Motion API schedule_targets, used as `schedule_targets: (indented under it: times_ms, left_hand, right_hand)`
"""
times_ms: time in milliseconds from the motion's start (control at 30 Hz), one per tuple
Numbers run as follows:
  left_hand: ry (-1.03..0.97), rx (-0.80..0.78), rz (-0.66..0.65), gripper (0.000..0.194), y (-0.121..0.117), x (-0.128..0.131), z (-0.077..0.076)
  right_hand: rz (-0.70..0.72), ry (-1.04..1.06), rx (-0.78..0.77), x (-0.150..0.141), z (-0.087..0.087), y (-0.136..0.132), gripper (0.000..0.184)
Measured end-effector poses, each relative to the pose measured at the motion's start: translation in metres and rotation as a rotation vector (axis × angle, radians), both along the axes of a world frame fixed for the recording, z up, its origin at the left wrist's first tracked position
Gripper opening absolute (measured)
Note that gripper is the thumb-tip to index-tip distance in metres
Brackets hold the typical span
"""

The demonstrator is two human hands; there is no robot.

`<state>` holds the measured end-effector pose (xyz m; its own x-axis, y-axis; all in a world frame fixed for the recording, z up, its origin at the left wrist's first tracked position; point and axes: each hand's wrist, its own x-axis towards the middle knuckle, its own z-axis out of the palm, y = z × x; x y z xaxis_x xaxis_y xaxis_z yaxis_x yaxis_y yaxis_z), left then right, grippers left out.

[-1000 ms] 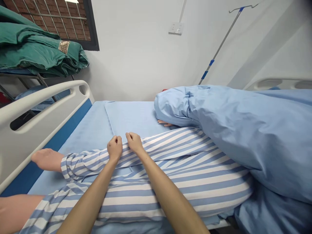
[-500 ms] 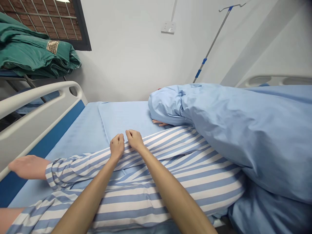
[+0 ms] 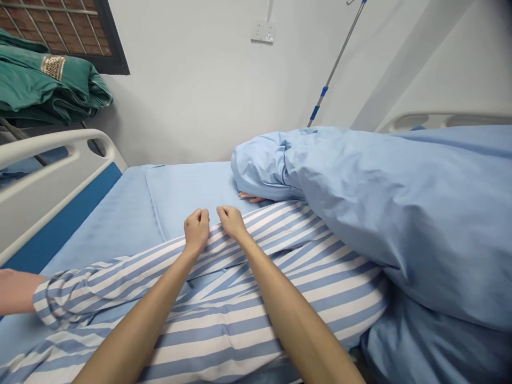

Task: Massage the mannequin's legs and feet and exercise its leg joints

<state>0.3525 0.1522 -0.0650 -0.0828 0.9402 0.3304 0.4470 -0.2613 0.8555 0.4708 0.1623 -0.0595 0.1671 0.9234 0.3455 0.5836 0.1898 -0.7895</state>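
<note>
My left hand (image 3: 196, 230) is closed in a fist over the far leg of the striped trousers (image 3: 288, 230). Close beside it, my right hand (image 3: 232, 221) is also a fist, with a narrow gap between the two. Nothing shows in either hand. Both are at the far edge of that leg; whether they press on it or hover just above, I cannot tell. The blue-and-white trousers are on a lying figure whose bare foot (image 3: 18, 292) shows at the left. A blue quilt (image 3: 384, 197) covers the upper body, and fingers (image 3: 251, 197) poke out from under its edge.
The bed's light blue sheet (image 3: 188, 186) reaches the white wall. A pale bed-end board (image 3: 60, 186) stands at the left, with a folded green cloth bundle (image 3: 52, 88) beyond it. An IV pole (image 3: 338, 61) and a wall socket (image 3: 263, 32) are at the back.
My two fists have moved a little to the right along the far leg, towards the quilt, and the gap between them has widened slightly. The whole view has shifted somewhat.
</note>
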Motion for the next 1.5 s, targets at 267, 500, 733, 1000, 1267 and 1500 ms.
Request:
schedule_targets:
  times_ms: [267, 500, 733, 1000, 1267, 1500]
  left_hand:
    - [-0.046, -0.033, -0.017, 0.033, 0.007, 0.035, -0.009]
    - [-0.11, -0.062, -0.011, 0.03, 0.012, 0.06, -0.002]
    - [-0.119, -0.044, -0.074, 0.031, 0.01, 0.096, 0.002]
    - [-0.172, -0.039, -0.107, 0.029, 0.009, 0.125, 0.003]
    - [-0.238, 0.016, -0.117, 0.027, 0.017, 0.169, 0.013]
    - [-0.19, -0.001, -0.088, 0.03, 0.021, 0.206, 0.014]
  right_hand:
    - [0.063, 0.028, 0.046, 0.004, 0.003, -0.007, 0.038]
    - [-0.009, 0.117, 0.07, 0.034, 0.008, -0.006, 0.039]
    - [-0.034, 0.115, 0.091, 0.062, 0.014, -0.012, 0.038]
    - [-0.06, 0.108, 0.108, 0.093, 0.016, -0.007, 0.039]
    - [-0.039, 0.311, 0.102, 0.128, 0.007, 0.0, 0.037]
    - [-0.198, 0.268, 0.14, 0.152, 0.018, -0.006, 0.036]
